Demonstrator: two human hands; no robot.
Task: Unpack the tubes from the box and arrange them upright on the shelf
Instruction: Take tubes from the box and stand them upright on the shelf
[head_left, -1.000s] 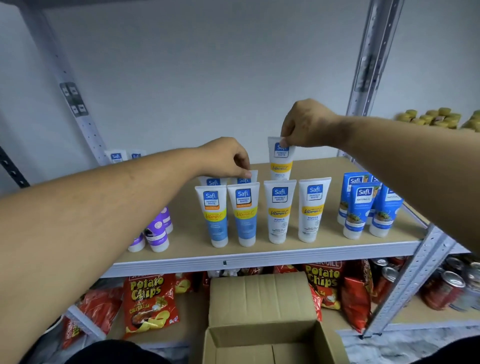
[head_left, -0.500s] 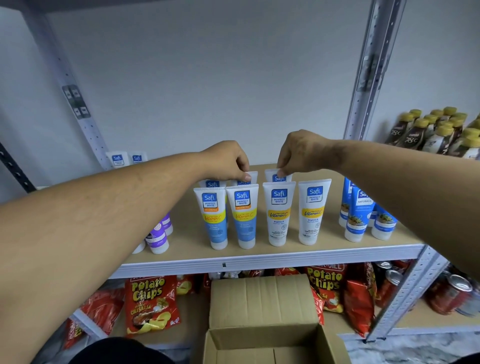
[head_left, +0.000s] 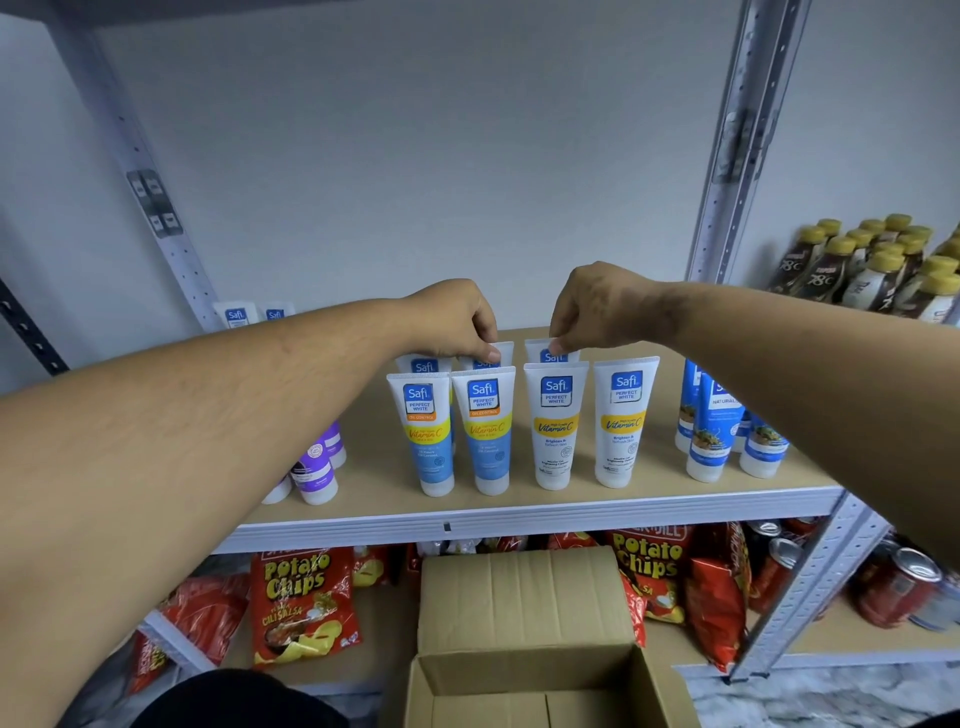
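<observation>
Tubes (head_left: 552, 355) pinched at back-row tops by left hand (head_left: 457, 319) and right hand (head_left: 597, 306) fingers.

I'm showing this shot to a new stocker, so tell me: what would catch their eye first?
Most likely the two bare hands meeting at mid-shelf: the left hand and right hand each pinch the top of a back-row tube behind the four upright front-row tubes. Next, the red potato chip bags on the lower shelf, and the open cardboard box at the bottom centre.
</observation>
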